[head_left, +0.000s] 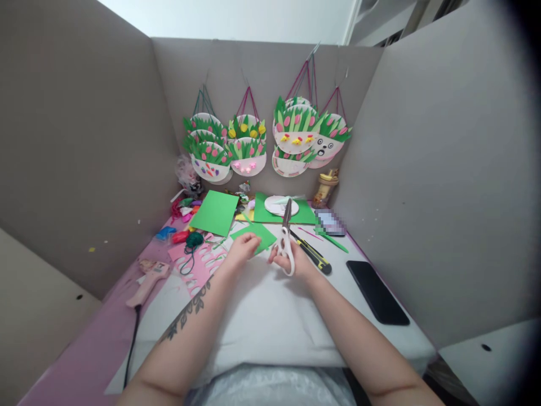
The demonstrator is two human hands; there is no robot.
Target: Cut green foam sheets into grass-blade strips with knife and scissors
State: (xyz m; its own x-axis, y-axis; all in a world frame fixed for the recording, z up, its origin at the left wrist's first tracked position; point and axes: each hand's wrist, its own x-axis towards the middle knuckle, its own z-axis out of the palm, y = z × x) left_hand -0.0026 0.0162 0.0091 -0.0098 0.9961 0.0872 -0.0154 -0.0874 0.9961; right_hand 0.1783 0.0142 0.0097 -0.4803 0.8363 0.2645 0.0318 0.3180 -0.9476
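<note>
My right fingers (279, 261) grip one pair of white-handled scissors (286, 230), blades pointing away from me. My left fingers (251, 242) curl together over one small green paper sheet (265, 237); I can't tell whether they pinch it. Beyond lie two larger green sheets (214, 212). Leftward on the pink tabletop (80, 355) are one dark green yarn ball (195, 240) and one pink glue gun (149, 282); rightward, one black phone (377, 292) and one lit screen (329, 221), pixelated past reading. Four clusters of tulip-filled paper-plate baskets (249, 163) hang behind.
</note>
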